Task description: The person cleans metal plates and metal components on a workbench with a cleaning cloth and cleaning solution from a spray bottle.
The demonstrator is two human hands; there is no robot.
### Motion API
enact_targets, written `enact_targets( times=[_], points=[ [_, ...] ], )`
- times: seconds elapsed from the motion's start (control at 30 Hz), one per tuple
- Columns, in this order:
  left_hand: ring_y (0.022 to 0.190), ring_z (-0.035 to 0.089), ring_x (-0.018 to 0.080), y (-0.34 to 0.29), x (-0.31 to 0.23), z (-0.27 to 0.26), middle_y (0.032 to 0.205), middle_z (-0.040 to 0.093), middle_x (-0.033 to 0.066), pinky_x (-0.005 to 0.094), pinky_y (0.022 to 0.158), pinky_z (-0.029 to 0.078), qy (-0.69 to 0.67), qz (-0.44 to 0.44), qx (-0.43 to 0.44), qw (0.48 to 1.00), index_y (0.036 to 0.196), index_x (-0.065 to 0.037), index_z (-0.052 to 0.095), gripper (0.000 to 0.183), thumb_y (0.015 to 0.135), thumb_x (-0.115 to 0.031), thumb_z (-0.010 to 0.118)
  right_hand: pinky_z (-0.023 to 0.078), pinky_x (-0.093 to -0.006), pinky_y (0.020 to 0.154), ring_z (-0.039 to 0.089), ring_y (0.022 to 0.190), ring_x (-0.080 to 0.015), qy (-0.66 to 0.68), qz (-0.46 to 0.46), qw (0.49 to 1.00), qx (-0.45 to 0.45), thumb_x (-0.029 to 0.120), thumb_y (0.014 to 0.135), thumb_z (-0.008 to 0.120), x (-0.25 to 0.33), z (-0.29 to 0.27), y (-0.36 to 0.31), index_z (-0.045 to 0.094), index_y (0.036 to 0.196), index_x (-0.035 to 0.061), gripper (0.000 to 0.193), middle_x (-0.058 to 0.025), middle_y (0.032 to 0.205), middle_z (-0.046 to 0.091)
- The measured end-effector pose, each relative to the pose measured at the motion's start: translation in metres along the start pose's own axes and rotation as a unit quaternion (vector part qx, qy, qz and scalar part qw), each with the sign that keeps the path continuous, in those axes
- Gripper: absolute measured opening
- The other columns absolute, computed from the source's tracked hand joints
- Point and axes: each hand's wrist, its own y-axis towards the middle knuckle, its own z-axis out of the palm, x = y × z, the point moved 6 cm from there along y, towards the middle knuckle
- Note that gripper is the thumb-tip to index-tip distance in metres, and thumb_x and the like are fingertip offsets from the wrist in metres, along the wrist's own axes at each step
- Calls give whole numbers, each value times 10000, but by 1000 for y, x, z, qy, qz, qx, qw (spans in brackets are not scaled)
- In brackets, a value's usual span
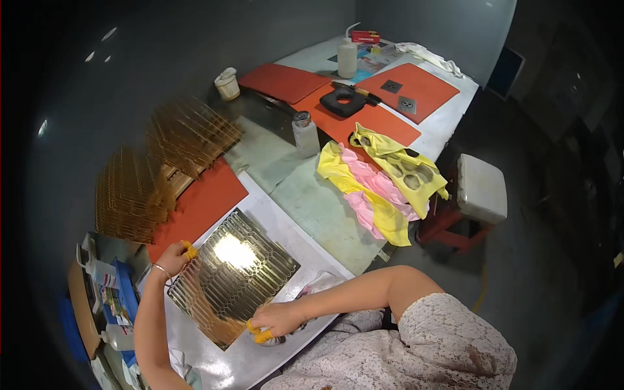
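A shiny gold-toned metal sheet (260, 279) with a cut or etched line pattern lies on the white board (312, 250) in front of me. It mirrors a bright light near its upper part. My left hand (173, 258), with yellow finger cots on its fingertips, pinches the sheet's left edge. At the lower right edge of the sheet is my right hand (281, 318), also in yellow finger cots. Its fingers are curled over a small greyish, dark-marked thing that is mostly hidden. A pale crumpled cloth (320, 283) lies just beyond my right wrist.
Stacked brass-coloured patterned sheets (188, 133) stand on the left by an orange mat (195, 208). Yellow cloths (393, 227) and a pink cloth (364, 172) lie ahead right. A capped bottle (305, 135), black tape roll (341, 103) and squeeze bottle (347, 58) stand farther back. A stool (481, 185) is at right.
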Motion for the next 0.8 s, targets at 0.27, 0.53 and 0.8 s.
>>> enact_targets(
  times=[0.27,0.53,0.8],
  points=[
    [612,491,291,-104,-115,-18,669,488,170,324,558,394,176,92,-11,980,718,17,489,115,749,-61,568,422,-410,601,559,675,-346,-79,-135,984,-85,343,788,536,18,-23,-38,522,841,39,309,-178,677,572],
    [576,412,194,-171,-125,-75,651,426,79,274,547,340,164,64,-231,957,750,11,445,66,761,-6,509,424,-383,618,553,685,-325,-48,81,992,-88,380,811,527,-23,-117,-63,528,873,65,322,-170,716,576],
    [685,433,79,-125,-102,-198,750,489,-6,239,621,374,53,50,-413,908,884,24,530,206,837,-163,460,449,-330,604,588,641,-257,68,179,976,-104,385,799,545,-47,-121,-66,545,844,78,310,-136,735,609]
  ],
)
